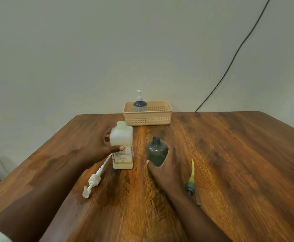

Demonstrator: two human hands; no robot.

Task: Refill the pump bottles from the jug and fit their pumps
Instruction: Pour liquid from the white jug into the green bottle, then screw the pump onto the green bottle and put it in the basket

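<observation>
wooden table (230, 163) carries everything. left hand (97, 147) wrapped round the square translucent jug (122, 145), thumb across its label, cap off, a little amber liquid at the bottom; jug stands upright near table centre. right hand (167, 165) cupped round the smoky grey bottle (155, 152), open neck, upright, just beside the jug. white pump (93, 180) lies flat toward the near edge, w/ its tube running behind the jug. grey pump w/ yellow tube (191, 180) lies beside the right wrist. beige basket (148, 117) at the far edge holds a blue pump bottle (140, 104).
</observation>
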